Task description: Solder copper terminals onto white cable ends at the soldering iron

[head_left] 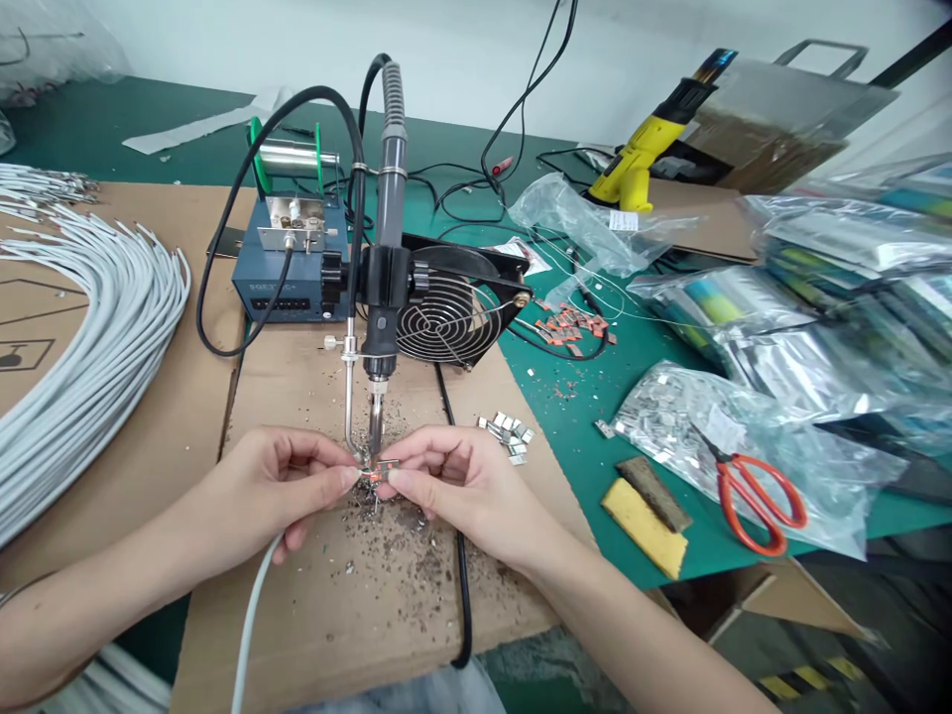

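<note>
My left hand [308,486] is closed on the end of a white cable [251,615], pinching it between thumb and fingers while the rest hangs toward me. Opposite it, my right hand [450,476] pinches a small metal connector [388,466]. Thin wires and the connector meet just under the tip of a soldering iron [376,421], which stands upright in a black clamp [383,278]. A thin metal solder feed tube [348,392] runs down beside the iron to the same spot. Whether the wire touches the connector is too small to tell.
A blue solder feeder [290,268] with a solder spool [287,161] and a fan [450,317] stand behind. White cables [111,337] lie left. Loose connectors [507,434], a sponge [644,526], scissors [759,501], bagged parts [669,407] and a yellow heat gun [644,149] lie right.
</note>
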Tool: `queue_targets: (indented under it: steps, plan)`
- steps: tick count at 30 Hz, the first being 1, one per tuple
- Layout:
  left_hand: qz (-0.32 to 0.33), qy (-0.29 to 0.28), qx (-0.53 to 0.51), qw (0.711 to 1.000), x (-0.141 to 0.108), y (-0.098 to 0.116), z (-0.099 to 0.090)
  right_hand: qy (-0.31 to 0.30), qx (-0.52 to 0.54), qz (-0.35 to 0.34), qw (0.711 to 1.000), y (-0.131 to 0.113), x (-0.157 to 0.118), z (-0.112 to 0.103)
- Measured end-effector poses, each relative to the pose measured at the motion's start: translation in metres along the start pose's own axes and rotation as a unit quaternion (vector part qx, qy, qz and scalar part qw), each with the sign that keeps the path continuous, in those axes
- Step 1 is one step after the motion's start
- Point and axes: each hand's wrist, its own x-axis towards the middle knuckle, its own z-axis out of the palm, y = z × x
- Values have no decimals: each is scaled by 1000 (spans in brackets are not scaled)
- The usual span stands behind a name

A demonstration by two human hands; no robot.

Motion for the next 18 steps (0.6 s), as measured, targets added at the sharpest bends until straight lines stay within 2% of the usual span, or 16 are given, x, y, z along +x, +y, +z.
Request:
queue_targets:
  steps: [8, 18]
  plan:
    - [-15, 14, 37, 999, 1, -1, -1, 15, -27, 14, 999, 0, 1, 3]
    - [4, 3, 6, 1000, 0, -4, 0, 13, -23, 5, 1000, 0, 1, 2]
